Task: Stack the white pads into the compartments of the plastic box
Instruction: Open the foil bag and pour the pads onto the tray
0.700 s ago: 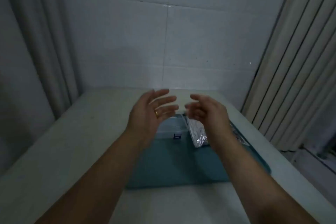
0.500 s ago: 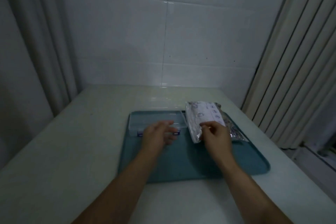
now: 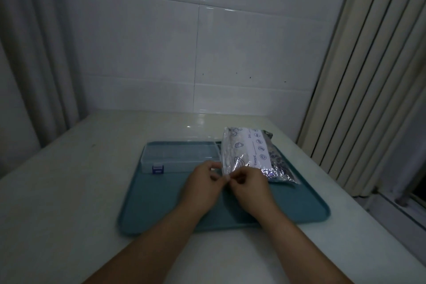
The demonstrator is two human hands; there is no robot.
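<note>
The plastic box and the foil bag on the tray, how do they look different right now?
The plastic box is clear, rigid and lies flat with a blue latch; the foil bag is shiny, crinkled and bears a printed white label. Nothing touches the box; both hands pinch the bag's near corner. Both sit on the teal tray.

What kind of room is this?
Probably a plain indoor room, perhaps at home: a tiled wall, curtains on both sides, and a pale table carrying a teal tray.

Teal tray on pale worktop, clear plastic box (lid shut, blue latch) at tray's far left, foil bag beside it, left hand & right hand both pinching bag's near corner.
</note>
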